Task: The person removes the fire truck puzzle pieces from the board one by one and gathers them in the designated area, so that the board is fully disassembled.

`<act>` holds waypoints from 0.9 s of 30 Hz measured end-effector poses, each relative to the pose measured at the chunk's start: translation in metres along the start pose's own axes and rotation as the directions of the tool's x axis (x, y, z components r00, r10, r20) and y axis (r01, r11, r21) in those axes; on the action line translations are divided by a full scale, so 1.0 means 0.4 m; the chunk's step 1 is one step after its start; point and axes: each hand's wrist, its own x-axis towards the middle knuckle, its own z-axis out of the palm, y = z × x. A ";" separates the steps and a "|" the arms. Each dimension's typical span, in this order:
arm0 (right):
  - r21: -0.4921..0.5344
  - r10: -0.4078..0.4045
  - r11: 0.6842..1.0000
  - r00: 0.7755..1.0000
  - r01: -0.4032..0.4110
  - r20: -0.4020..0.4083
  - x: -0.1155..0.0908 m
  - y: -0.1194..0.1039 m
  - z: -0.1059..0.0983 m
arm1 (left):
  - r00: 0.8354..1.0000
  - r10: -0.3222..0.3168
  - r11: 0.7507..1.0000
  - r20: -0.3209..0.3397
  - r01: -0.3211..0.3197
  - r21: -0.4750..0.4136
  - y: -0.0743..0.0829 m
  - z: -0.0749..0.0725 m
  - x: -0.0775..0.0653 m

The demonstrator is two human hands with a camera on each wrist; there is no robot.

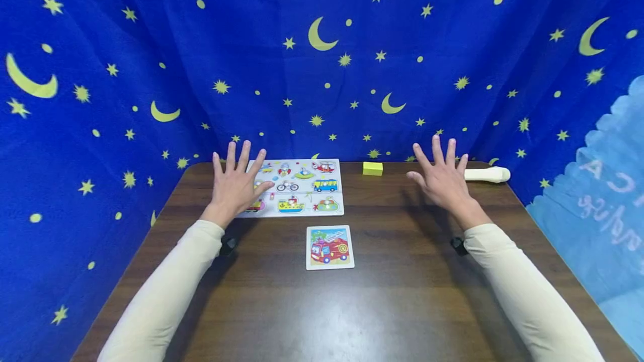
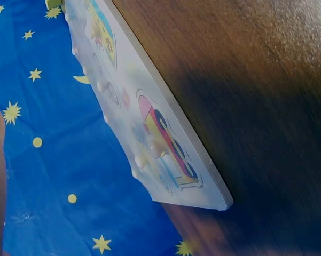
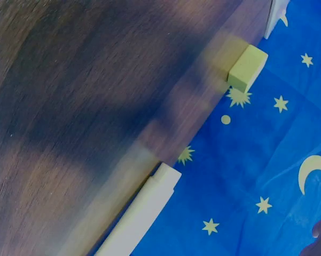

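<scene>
My left hand (image 1: pixel 235 186) is spread over the left part of a white knobbed puzzle board (image 1: pixel 316 167), holding nothing. Vehicle pieces such as a bus (image 1: pixel 325 185), a bicycle and a ship fill the board, and the left wrist view shows its edge with a train piece (image 2: pixel 168 146). With fingers fanned out, my right hand (image 1: pixel 441 179) is above the table's right side, also holding nothing. Just right of it lies a cream-white stick-like thing (image 1: pixel 485 175) with a rounded end. Between the hands, nearer to me, a square fire engine picture puzzle (image 1: pixel 330 247) lies flat.
A yellow block (image 1: pixel 372 168) stands at the far edge of the brown wooden table (image 1: pixel 282 312). Behind and to the left hangs a blue curtain (image 1: pixel 271 60) with moons and stars. At the right is a light blue panel (image 1: pixel 598 200) with writing.
</scene>
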 end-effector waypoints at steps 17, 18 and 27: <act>0.297 -0.204 0.931 0.977 0.212 -0.059 -0.020 -0.095 0.029 | 0.991 0.013 0.907 0.135 0.046 -0.420 0.180 -0.058 -0.126; 0.350 -0.224 0.910 0.974 0.220 -0.032 -0.020 -0.115 0.037 | 0.986 0.057 0.896 0.154 0.017 -0.445 0.209 -0.066 -0.149; 0.633 -0.528 0.727 0.805 0.267 0.268 -0.020 -0.314 0.109 | 0.919 0.305 0.892 0.248 -0.185 -0.413 0.328 -0.055 -0.277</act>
